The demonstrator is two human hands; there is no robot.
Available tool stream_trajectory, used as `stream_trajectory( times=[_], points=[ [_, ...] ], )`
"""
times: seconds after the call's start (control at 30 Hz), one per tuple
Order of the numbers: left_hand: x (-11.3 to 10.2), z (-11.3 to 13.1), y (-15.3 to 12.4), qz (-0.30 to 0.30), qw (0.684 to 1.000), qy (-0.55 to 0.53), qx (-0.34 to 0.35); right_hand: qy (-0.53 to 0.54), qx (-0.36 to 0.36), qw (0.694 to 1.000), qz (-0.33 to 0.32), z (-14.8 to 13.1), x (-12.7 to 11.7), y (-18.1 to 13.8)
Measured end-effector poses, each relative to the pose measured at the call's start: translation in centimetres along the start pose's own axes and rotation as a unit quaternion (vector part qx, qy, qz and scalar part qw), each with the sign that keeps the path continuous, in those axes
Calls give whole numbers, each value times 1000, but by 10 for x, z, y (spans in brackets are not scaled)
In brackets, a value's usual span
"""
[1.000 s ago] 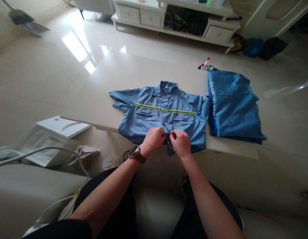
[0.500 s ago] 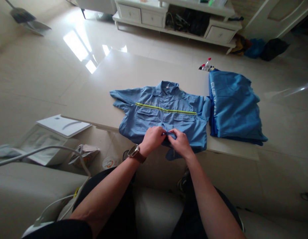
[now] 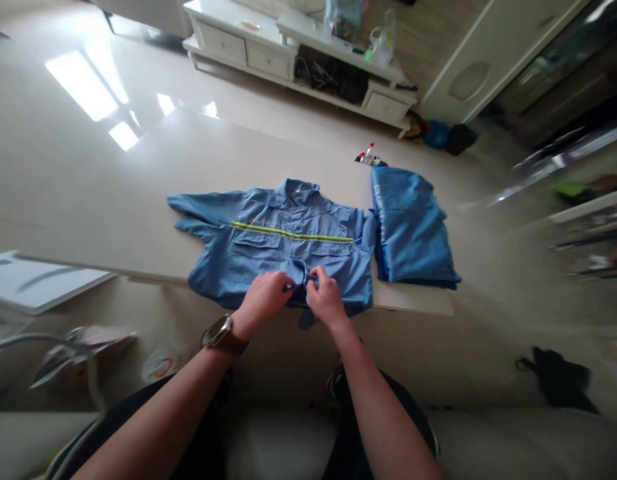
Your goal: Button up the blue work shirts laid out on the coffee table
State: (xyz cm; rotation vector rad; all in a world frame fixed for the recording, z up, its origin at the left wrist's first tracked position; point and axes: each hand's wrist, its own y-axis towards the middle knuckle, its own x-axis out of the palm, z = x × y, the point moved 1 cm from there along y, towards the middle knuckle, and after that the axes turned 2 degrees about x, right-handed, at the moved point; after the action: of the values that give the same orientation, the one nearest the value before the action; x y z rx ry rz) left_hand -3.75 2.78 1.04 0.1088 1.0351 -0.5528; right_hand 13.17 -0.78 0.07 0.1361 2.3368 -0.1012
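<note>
A blue work shirt (image 3: 303, 213) with a collar, two chest pockets and a yellow-green stripe lies front up, its lower hem at the table's near edge. My left hand (image 3: 269, 297), below a wrist with a brown-strapped watch (image 3: 223, 332), is closed on the left side of the front opening near the hem. Close by on the right, my right hand (image 3: 324, 293) pinches the other edge of the opening. A small gap in the cloth shows between the two hands. Whether a button is under the fingertips I cannot make out.
Folded blue garments (image 3: 413, 223) are stacked on the pale table (image 3: 133, 220), right of the shirt. Small red-capped bottles (image 3: 371, 152) stand behind them. A white box (image 3: 43, 283) is at the left, with a hose (image 3: 88, 360) nearby. A white cabinet (image 3: 268, 60) stands beyond.
My view has turned right, so everything sits further left. My hands have moved slightly apart, and the shirt's front edges between them have opened a little.
</note>
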Motion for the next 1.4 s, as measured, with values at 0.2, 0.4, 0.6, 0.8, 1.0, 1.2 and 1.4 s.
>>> stream_trajectory(
  times=[0.2,0.4,0.6,0.8,1.0,1.2,1.4],
  points=[
    [5,-15,2,-70,997,24,-15,32,31,997,58,-1,-5,3],
    [14,-23,8,-41,997,54,-25,133,20,991,-2,-5,-5,2],
    [25,-15,20,-17,992,100,-72,184,-25,983,7,-7,-8,3],
    [26,5,26,-1,984,128,-128,238,10,971,-22,-8,-13,0],
    [30,9,29,29,985,105,-133,241,34,970,11,2,-20,0],
    [27,12,31,73,993,22,-95,136,72,986,61,15,-24,-1],
    [18,18,25,81,995,-45,-24,-29,65,997,33,10,-25,-4]
  ],
)
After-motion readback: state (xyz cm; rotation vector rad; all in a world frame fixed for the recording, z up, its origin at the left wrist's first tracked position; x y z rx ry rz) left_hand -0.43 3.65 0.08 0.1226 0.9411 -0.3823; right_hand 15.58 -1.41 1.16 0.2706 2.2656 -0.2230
